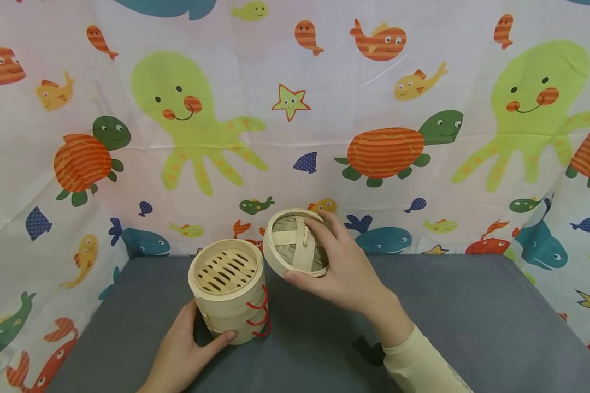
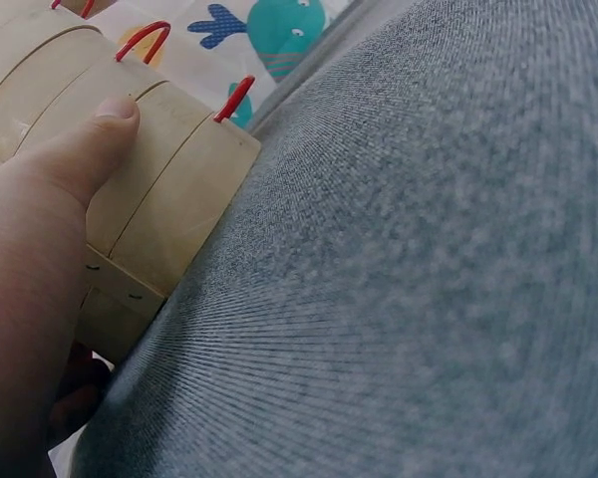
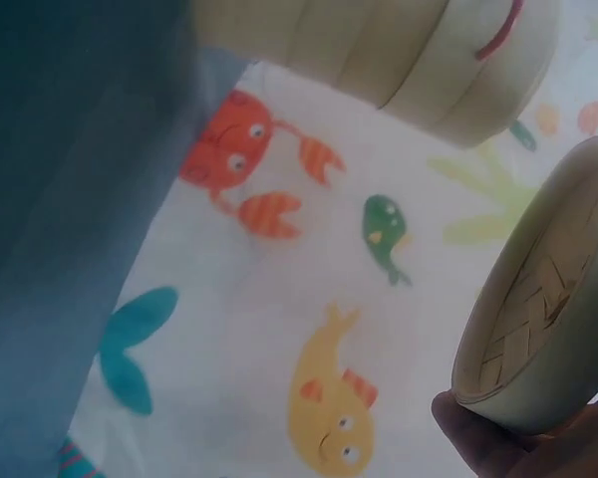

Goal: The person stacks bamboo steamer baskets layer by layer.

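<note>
A round bamboo steamer, its tiers stacked, stands upright on the grey cloth left of centre. Slats show in its uncovered top, and red loops run down its right side. My left hand grips it low, the thumb across the front wall and the fingers mostly hidden behind. Beside the stack's upper right, my right hand holds the woven bamboo lid by its rim, tilted and off the surface. Its small rope handle faces the head camera. In the right wrist view the woven underside shows.
Grey cloth covers the table. A white curtain printed with sea animals hangs behind it and round the sides. A small dark object lies by my right wrist; its kind is unclear.
</note>
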The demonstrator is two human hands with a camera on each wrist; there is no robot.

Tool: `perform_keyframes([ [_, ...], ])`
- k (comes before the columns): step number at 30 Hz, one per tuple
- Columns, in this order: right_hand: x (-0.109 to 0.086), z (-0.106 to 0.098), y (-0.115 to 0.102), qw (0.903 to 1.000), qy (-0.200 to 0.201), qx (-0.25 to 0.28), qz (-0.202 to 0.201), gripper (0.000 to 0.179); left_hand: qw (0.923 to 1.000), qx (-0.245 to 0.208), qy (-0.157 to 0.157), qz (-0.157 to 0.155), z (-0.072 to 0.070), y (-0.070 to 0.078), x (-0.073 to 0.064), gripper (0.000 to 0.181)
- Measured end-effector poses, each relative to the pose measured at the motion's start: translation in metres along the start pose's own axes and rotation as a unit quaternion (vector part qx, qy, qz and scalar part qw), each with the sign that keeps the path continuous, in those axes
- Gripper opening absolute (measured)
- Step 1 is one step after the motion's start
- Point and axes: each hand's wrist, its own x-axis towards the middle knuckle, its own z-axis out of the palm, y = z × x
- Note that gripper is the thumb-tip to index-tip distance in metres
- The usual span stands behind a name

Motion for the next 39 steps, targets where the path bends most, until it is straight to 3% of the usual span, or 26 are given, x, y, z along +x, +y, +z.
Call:
perform_keyframes([
  [17, 0.033, 0.039, -0.040, 0.9957, -0.024, 0.050, -0.074, 0.100, 1.0000, 0.004, -0.005, -0.003, 0.002, -0.004, -0.001, 0.121],
  [31, 0.049, 0.064, -0.061, 0.9952, -0.078, 0.025, -0.054, 0.105, 1.0000, 0.000, -0.005, -0.003, 0.001, 0.000, -0.002, 0.117],
  [39, 0.056, 0.073, -0.067, 0.9922, -0.099, 0.001, -0.076, 0.103, 0.9999, -0.005, -0.009, -0.002, -0.004, 0.001, -0.002, 0.117],
])
